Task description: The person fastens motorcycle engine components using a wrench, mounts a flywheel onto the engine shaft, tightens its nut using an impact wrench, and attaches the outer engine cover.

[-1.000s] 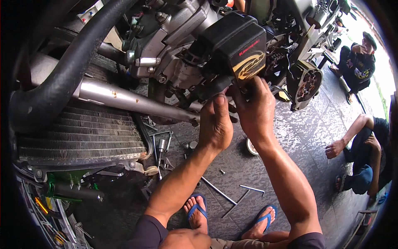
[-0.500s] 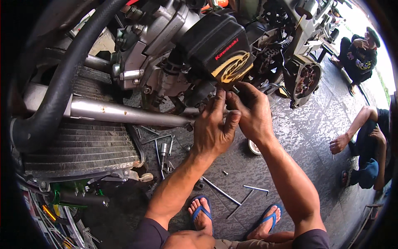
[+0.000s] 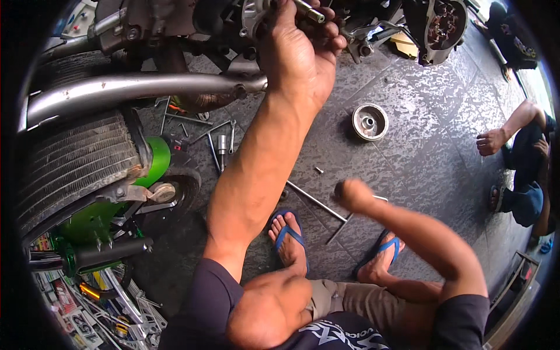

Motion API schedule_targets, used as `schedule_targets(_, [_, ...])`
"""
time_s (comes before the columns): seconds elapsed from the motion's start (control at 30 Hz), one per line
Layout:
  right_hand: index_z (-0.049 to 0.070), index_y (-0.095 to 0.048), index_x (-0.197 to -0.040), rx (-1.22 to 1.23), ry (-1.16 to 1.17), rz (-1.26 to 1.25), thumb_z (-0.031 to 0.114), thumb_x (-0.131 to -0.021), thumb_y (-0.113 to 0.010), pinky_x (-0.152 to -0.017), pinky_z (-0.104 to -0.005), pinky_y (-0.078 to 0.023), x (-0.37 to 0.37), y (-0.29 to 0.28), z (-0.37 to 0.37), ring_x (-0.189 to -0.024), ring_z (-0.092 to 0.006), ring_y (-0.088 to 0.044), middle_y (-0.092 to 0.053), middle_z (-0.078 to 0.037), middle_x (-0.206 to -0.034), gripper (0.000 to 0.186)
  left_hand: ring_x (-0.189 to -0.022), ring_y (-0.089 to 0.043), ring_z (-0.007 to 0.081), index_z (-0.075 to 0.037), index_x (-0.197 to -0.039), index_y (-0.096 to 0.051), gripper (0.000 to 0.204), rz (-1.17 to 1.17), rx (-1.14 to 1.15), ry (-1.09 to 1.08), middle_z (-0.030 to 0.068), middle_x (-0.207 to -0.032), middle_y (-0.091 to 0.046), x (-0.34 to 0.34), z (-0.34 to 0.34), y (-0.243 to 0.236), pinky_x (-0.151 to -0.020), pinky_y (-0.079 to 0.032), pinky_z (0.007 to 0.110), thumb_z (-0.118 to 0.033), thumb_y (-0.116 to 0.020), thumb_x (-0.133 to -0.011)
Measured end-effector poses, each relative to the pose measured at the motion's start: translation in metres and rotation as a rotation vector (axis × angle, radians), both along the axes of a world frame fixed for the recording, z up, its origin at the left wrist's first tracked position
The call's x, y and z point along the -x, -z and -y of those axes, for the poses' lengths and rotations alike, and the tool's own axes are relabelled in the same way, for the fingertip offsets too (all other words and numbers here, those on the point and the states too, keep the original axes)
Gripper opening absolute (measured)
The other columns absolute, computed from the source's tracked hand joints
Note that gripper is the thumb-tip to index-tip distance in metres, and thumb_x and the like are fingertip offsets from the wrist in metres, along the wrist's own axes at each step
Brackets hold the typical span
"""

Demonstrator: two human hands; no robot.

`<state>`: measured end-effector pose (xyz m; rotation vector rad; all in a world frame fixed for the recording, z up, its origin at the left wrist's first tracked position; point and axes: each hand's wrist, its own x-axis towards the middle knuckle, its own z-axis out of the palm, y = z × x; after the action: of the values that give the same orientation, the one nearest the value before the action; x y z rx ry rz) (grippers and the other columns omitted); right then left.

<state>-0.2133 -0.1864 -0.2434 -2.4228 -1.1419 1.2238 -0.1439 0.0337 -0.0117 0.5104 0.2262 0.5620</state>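
Up at the engine (image 3: 233,17), my left hand (image 3: 300,52) clamps a metal shaft (image 3: 309,10); my right hand (image 3: 352,195) hangs fisted over the floor (image 3: 420,146), holding nothing.

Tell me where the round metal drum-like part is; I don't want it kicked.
In the head view, the round metal part lies on the floor at upper right of centre, right of the left hand and beyond the right hand.

Daylight came in bright from the upper right, glaring near the rim. The right hand (image 3: 354,195) was motion-blurred. Fisheye distortion bent the edges, with black corners.
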Motion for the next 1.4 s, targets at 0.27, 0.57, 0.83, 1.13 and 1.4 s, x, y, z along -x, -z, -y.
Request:
schedule_targets(0.27, [0.001, -0.058, -0.107, 0.121, -0.066, 0.14, 0.014, -0.096, -0.045, -0.078, -0.0415, -0.059, 0.097, 0.063, 0.041, -0.098, -0.0352, -0.069, -0.065, -0.02, -0.108, 0.021, -0.072, -0.054, 0.0179, -0.005, -0.109, -0.061, 0.039, 0.088, 0.028, 0.11, 0.0076, -0.089, -0.062, 0.013, -0.004, 0.022, -0.066, -0.044, 0.033, -0.04, -0.047, -0.103])
schedule_targets(0.57, [0.006, -0.046, -0.127, 0.109, -0.212, 0.141, 0.016, -0.093, -0.05, -0.074, -0.0455, -0.058, 0.092, 0.034, 0.037, -0.089, -0.0369, -0.071, -0.067, -0.023, -0.099, 0.035, -0.076, -0.059, 0.0185, -0.002, -0.113, -0.061, 0.06, -0.074, -0.162, 0.193, 0.0094, -0.09, -0.065, 0.044, 0.007, 0.042, -0.07, -0.05, 0.033, -0.053, -0.031, -0.104])
schedule_targets(0.83, [-0.002, -0.062, -0.114, -0.183, 0.237, -0.954, 0.018, -0.088, -0.059, -0.055, -0.0355, -0.053, -0.006, -0.095, 0.059, -0.061, -0.0222, -0.065, -0.065, -0.013, -0.074, 0.034, -0.098, -0.065, 0.0194, -0.001, -0.118, -0.063, 0.052, -0.014, -1.476, 0.307, 0.0109, -0.103, -0.069, 0.176, 0.07, 0.184, -0.088, -0.052, 0.035, -0.045, -0.038, -0.105])
schedule_targets(1.13, [-0.002, -0.055, -0.11, -0.766, 0.164, 0.03, 0.014, -0.099, -0.049, -0.083, -0.0437, -0.046, -0.016, -0.199, 0.016, -0.092, -0.0347, -0.055, -0.053, -0.017, -0.094, 0.02, -0.088, -0.067, 0.0447, 0.002, -0.125, -0.052, 0.031, -0.488, -1.108, 0.303, 0.024, -0.103, -0.067, 0.168, 0.125, 0.117, -0.073, -0.054, 0.046, -0.011, -0.052, -0.097])
schedule_targets(1.4, [0.003, -0.05, -0.124, -1.32, 0.993, -0.369, 0.022, -0.108, -0.039, -0.06, -0.0212, -0.038, 0.0, -0.143, -0.003, -0.067, -0.0054, -0.046, -0.048, 0.002, -0.078, 0.028, -0.096, -0.062, 0.0238, -0.001, -0.118, -0.056, 0.038, -0.192, -0.866, 0.105, 0.0132, -0.109, -0.063, 0.114, 0.043, 0.097, -0.088, -0.049, 0.035, -0.03, -0.035, -0.104])
